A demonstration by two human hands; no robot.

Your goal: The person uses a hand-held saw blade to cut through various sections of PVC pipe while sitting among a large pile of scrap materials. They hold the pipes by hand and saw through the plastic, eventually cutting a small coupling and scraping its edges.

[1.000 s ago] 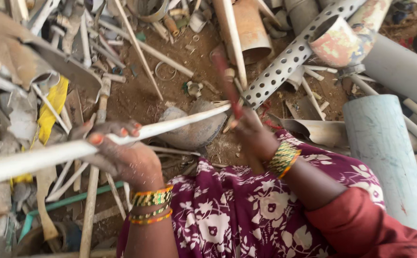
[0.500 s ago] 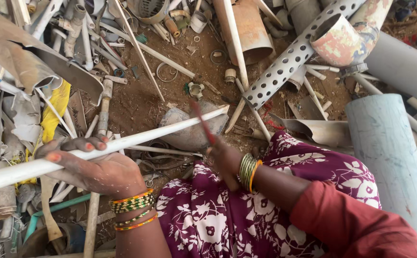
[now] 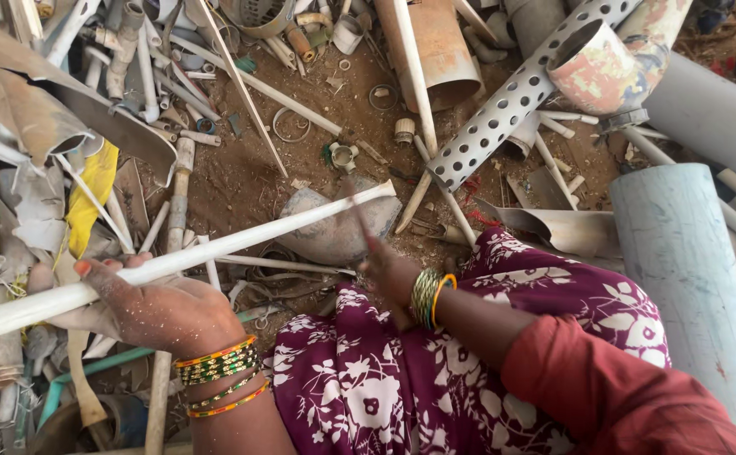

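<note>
While the left hand (image 3: 161, 307) clamps the long white pipe (image 3: 241, 238), fingers (image 3: 102, 268) wrapped right round it, that pipe runs up from the lower left edge of the ground to a grey stone (image 3: 338, 226) in the middle, its far end resting across the top of the stone; the right hand (image 3: 393, 274) is closed on a thin tool (image 3: 358, 211), too blurred to tell what it is, raised just short of the pipe's end over the stone; white flecks dust the left hand and the cloth, so some chopping looks done, yet the pipe is whole along nearly its full length, and by my reading most of it is left to work through; all around, a heap of scrap; a perforated grey pipe (image 3: 511, 105) slants in from the top right, its lower end close to the stone; a rusty brown pipe (image 3: 435, 46) lies at the top edge, a wide pale blue pipe (image 3: 688, 270) stands along the right edge, a yellow scrap (image 3: 90, 190) sits on the left; thin white offcuts (image 3: 250, 80) criss-cross the dirt above the stone, and a bent metal sheet (image 3: 553, 227) lies just right of it; nothing blocks the pipe's end, though the perforated pipe crowds the stone's far side.
</note>
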